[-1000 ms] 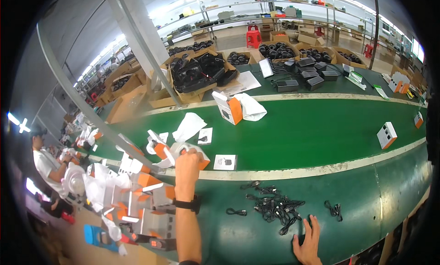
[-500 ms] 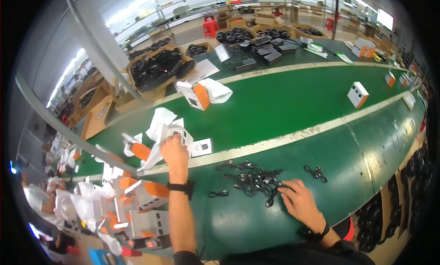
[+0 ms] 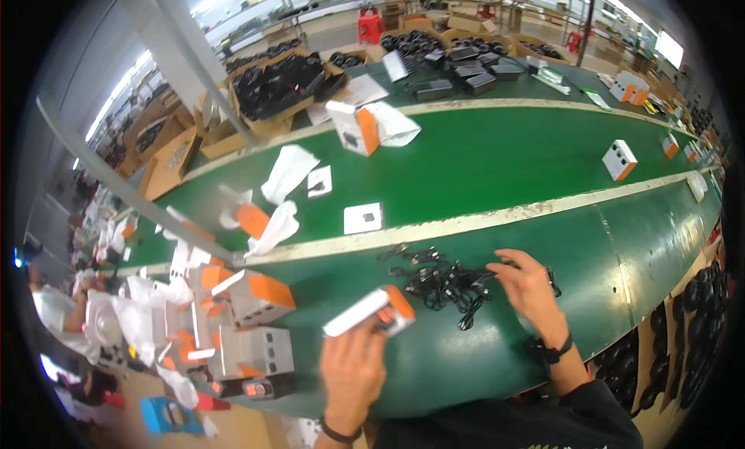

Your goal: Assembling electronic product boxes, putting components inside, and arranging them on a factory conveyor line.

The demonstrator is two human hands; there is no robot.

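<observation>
My left hand [image 3: 355, 371] is closed around a small white box with an orange side [image 3: 380, 313], tilted above the near green table. The fingers wrap the box's near side, and its inside cannot be made out. At the right edge of a tangled pile of black cables [image 3: 446, 286], my right hand [image 3: 531, 290] has its fingers bent, with thumb and fingertips at a black cable [image 3: 483, 277]. Another coiled cable [image 3: 553, 281] is partly hidden behind that hand.
Beyond the table's pale rail [image 3: 450, 230] runs a green conveyor belt [image 3: 497, 169], bearing a white-orange box [image 3: 355, 129], a flat white card [image 3: 363, 218] and white bags [image 3: 289, 173]. Open boxes [image 3: 256, 352] crowd the left. A metal post [image 3: 147, 201] rises there.
My left hand has come back from the belt's edge, bringing the box over the near table. The right hand has shifted slightly up and right, its fingers now at a cable.
</observation>
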